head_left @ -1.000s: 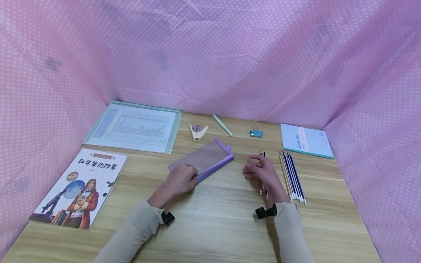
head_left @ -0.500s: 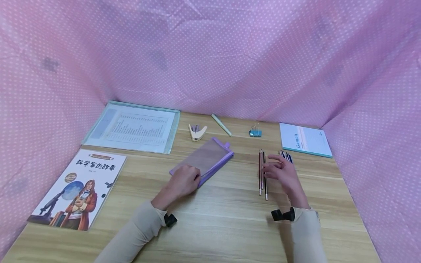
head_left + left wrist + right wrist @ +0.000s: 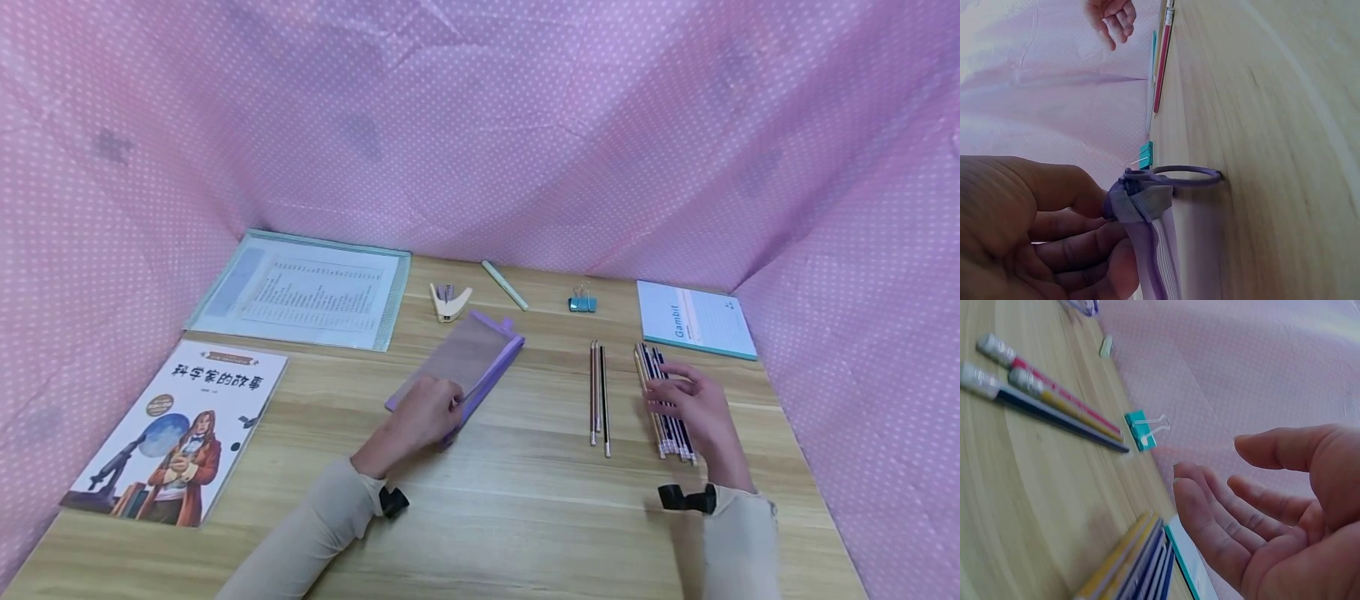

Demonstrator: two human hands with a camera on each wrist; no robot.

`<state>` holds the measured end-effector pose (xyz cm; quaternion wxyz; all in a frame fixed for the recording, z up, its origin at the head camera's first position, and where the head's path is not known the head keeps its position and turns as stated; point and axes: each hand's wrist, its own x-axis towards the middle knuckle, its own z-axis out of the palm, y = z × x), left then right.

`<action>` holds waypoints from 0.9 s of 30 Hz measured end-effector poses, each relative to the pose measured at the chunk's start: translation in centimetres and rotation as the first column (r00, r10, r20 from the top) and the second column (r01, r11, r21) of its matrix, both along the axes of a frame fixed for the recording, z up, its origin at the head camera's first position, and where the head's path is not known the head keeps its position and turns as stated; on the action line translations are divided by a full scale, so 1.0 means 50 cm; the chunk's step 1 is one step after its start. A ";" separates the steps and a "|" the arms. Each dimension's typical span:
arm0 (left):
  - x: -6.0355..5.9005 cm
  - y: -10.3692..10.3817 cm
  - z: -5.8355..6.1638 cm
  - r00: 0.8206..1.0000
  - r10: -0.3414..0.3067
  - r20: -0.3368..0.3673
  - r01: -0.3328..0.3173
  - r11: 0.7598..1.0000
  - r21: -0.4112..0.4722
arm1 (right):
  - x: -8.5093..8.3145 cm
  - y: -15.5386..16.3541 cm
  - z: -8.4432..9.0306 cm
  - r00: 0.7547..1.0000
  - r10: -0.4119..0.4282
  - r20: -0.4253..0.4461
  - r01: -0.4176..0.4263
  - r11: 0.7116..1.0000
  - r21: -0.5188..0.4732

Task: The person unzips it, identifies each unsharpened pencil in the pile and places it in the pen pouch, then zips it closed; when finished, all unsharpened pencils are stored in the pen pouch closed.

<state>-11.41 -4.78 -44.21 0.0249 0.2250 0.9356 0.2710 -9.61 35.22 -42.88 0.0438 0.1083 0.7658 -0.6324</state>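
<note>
I see a light wooden desk (image 3: pixel 510 500). Lying on it: an illustrated book (image 3: pixel 180 425), a clear document folder (image 3: pixel 300 287), a stapler (image 3: pixel 450 302), a pale green pen (image 3: pixel 505 285), a teal binder clip (image 3: pixel 582 303), a purple mesh pouch (image 3: pixel 468 358), three loose pencils (image 3: pixel 597 400), a pencil row (image 3: pixel 660 392) and a notebook (image 3: pixel 693 319).

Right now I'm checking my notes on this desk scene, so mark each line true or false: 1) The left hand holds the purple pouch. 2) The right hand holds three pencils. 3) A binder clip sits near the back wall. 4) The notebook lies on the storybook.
1) True: the left hand grips the purple pouch at its near end.
2) False: the right hand hovers open over the bundle of pencils; the three pencils lie apart, untouched.
3) True: the binder clip sits there.
4) False: the notebook and storybook lie at opposite sides.
</note>
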 end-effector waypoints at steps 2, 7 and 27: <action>-0.003 0.000 -0.001 0.998 0.007 0.058 -0.009 0.999 0.041 | 0.004 0.010 -0.001 1.000 -0.013 0.006 0.013 1.000 0.004; -0.011 -0.001 -0.004 0.992 0.031 0.119 -0.043 0.994 0.101 | 0.015 0.041 -0.005 0.998 -0.057 0.019 0.057 0.998 0.001; -0.027 -0.003 -0.019 0.994 0.061 0.090 -0.077 0.979 0.188 | -0.001 0.135 -0.035 0.968 0.068 0.241 -0.169 0.888 0.428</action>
